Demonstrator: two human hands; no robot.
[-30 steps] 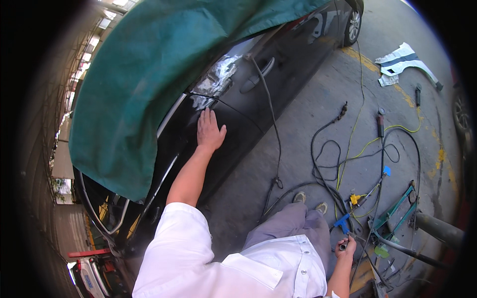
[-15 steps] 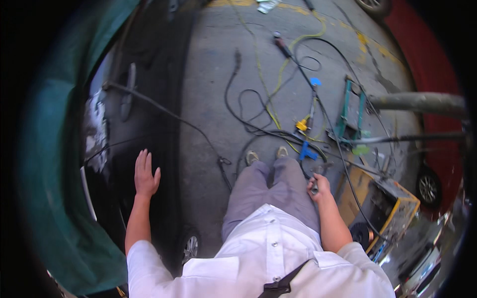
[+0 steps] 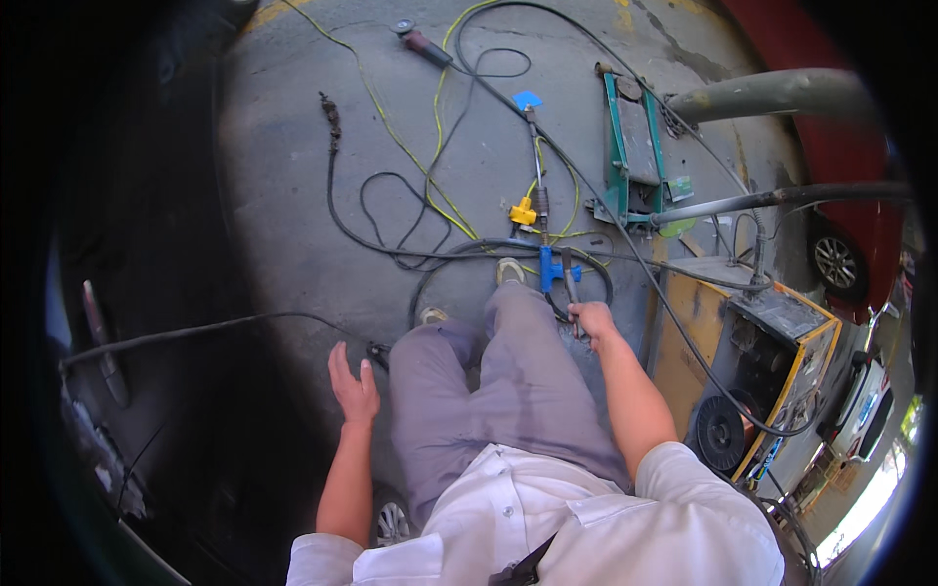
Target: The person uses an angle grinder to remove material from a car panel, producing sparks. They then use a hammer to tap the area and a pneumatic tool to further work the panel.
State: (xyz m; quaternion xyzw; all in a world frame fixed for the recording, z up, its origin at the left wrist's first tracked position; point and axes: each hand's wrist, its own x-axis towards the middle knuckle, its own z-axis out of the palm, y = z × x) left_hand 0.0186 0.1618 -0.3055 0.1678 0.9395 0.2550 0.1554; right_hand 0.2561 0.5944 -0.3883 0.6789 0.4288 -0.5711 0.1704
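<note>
My right hand [image 3: 592, 320] is closed round a short, bar-shaped grey metal tool [image 3: 570, 276]; its exact kind is unclear. The tool's far end lies, in the picture, beside a blue-handled tool [image 3: 553, 269] on the floor. My left hand [image 3: 355, 389] holds nothing, fingers stretched out and thumb apart. It hangs between my legs and a dark car [image 3: 195, 391], with the black hose or strap [image 3: 234, 320] from the car's side nearest to it.
Black and yellow-green cables [image 3: 445, 210] lie across the concrete floor, with an angle grinder [image 3: 425, 47] at the far end. A green floor jack [image 3: 633, 146] stands to the right. Nearer sits a yellow-edged machine [image 3: 782, 327] with a wire spool [image 3: 723, 430]. Beyond is a red car [image 3: 860, 259].
My view has turned and shifted to the right along the car. My right hand still grips the tool, which now points forward. My left hand stays open and is nearer my legs.
</note>
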